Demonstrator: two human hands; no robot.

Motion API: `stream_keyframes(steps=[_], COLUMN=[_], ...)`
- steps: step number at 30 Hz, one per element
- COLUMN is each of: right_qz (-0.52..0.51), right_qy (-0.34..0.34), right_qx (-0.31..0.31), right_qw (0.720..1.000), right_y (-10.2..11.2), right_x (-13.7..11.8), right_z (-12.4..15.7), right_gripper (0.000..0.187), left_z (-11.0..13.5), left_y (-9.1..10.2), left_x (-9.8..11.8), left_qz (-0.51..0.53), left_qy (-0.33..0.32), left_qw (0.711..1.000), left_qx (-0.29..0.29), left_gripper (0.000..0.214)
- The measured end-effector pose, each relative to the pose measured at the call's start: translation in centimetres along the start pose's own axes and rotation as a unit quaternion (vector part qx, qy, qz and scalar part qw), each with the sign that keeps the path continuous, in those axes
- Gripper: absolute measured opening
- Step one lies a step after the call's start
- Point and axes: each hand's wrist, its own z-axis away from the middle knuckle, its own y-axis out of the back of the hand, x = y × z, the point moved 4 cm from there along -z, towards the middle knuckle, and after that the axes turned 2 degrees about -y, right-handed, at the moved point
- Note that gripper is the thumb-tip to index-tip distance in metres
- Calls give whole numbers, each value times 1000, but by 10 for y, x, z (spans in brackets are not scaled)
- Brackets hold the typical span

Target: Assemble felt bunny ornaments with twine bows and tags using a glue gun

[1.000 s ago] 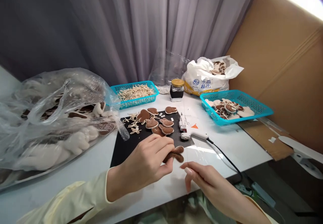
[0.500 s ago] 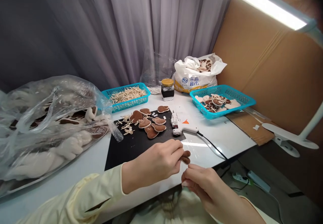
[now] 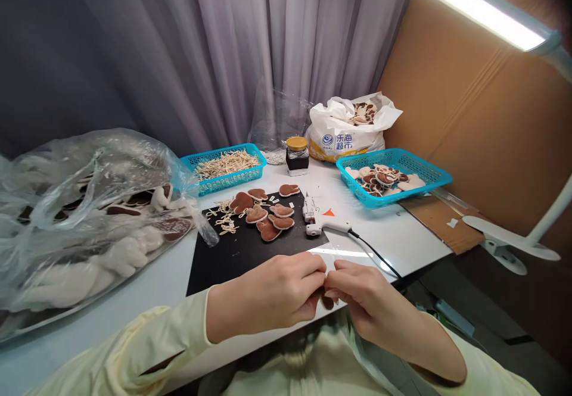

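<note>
Brown felt piece (image 3: pixel 328 302): small, mostly hidden; only a dark sliver shows between the two sets of fingertips, at the near edge of the white table (image 3: pixel 402 235).
Left hand (image 3: pixel 268 293): cream sleeve; fingers curled shut, thumb and forefinger pinching the brown felt piece from the left.
Right hand (image 3: pixel 373 306): fingers bent closed, tips pressed onto the same piece from the right and touching the left hand's fingertips.
Black mat (image 3: pixel 236 256): flat on the table, just beyond the left hand.
Felt shapes (image 3: pixel 268 214): brown with pale edging, a loose cluster on the far half of the mat.
Cord loops (image 3: pixel 226 222): cream, scattered on the mat just left of the shapes.
Glue gun (image 3: pixel 319 222): white, lying on its side at the mat's right edge, black cable trailing right and near, off the table.
Left basket (image 3: pixel 226 170): teal plastic, far side, filled with cream cord pieces.
Right basket (image 3: pixel 393 178): teal plastic, far right, holding brown-and-cream shapes.
Jar (image 3: pixel 297 155): dark glass, yellow lid, between the two baskets.
White shopping bag (image 3: pixel 348 131): printed, open, behind the jar and right basket.
Clear plastic bag (image 3: pixel 89 205): large, on the left, holding cream and brown plush parts.
Grey curtain (image 3: pixel 223 56): far backdrop.
Cardboard panel (image 3: pixel 469 122): right wall.
Lamp (image 3: pixel 469 6): lit bar overhead, far right
</note>
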Motion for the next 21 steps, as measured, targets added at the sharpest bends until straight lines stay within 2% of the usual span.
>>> stream_keyframes(steps=[3,6,8,11,14,16,18,21], right_qz=[78,122,103,39,-1,10,57,154], right_qy=[59,104,117,109,95,112,144,165], right_qx=[41,53,71,142,217,249,268,247], right_qw=[994,986,985,983,971,962,951,942], right_y=[6,11,11,6,-9,-19,-26,-25], right_x=[-3,-2,4,14,19,15,6,-6], right_z=[-2,-5,-9,-12,-10,-5,-1,2], right_gripper=[32,31,30,28,26,27,27,25], left_z=[0,1,2,5,7,7,7,7], left_y=[2,5,9,17,23,23,21,18], left_x=[0,-2,-4,-9,-15,-18,-19,-19], left_qz=[38,118,166,216,271,304,292,195], left_qy=[8,16,28,62,133,184,212,220], left_qw=[999,992,984,968,942,920,912,922], left_qx=[4,27,56,108,148,168,197,251], left_gripper=[15,18,20,21,18,13,10,9])
